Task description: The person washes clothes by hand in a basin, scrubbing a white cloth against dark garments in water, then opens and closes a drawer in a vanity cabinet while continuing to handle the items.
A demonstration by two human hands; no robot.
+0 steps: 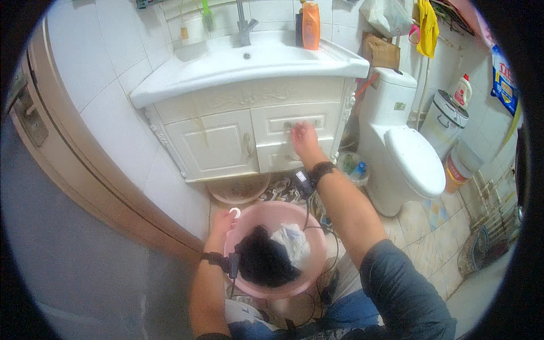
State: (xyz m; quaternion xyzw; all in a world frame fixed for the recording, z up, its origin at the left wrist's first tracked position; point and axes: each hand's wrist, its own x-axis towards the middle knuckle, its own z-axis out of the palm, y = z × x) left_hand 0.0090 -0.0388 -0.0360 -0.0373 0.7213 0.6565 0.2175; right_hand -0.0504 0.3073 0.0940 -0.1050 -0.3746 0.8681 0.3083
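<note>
My left hand [224,222] holds a small white round object [235,213] between thumb and fingers, beside the left rim of a pink plastic basin [315,238]. Inside the basin lie a dark bundle of cloth [263,259] and a crumpled white cloth [292,243]. My right hand [304,138] reaches up to the upper drawer [272,124] of a white washbasin cabinet, its bent fingers covering part of the drawer handle [288,125]. Whether they grip the handle cannot be made out. Both wrists wear black straps with cabled devices.
Above the cabinet is a white ceramic washbasin [280,66] with a faucet [244,29] and an orange bottle [311,26]. A toilet [416,163] stands right, near a small bin [352,166]. Another basin [238,189] sits under the cabinet. Cables hang around the pink basin.
</note>
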